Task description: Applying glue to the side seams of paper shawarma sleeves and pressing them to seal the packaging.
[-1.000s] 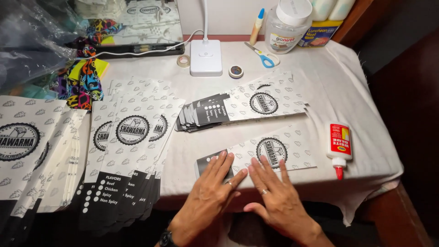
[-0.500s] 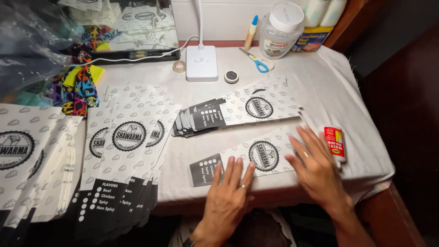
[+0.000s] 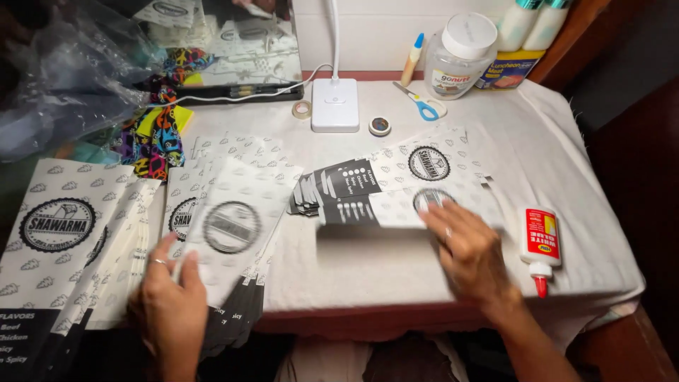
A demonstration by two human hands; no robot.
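Note:
My left hand grips the near edge of a white printed paper sheet with a round black logo, lifted off the stack of flat sheets and blurred by motion. My right hand rests its fingers on the right end of a folded paper bag, white with a black end panel. That bag lies just in front of a fanned pile of folded bags in the middle of the white-clothed table.
A further stack of printed sheets lies far left. A red-labelled glue bottle lies right of my right hand. At the back stand a white lamp base, blue scissors, a jar, tape rolls, colourful cloth and a plastic bag.
My left hand went from the folded bag to the left stack and picked up a sheet. My right hand slid the folded bag away from the front edge toward the pile.

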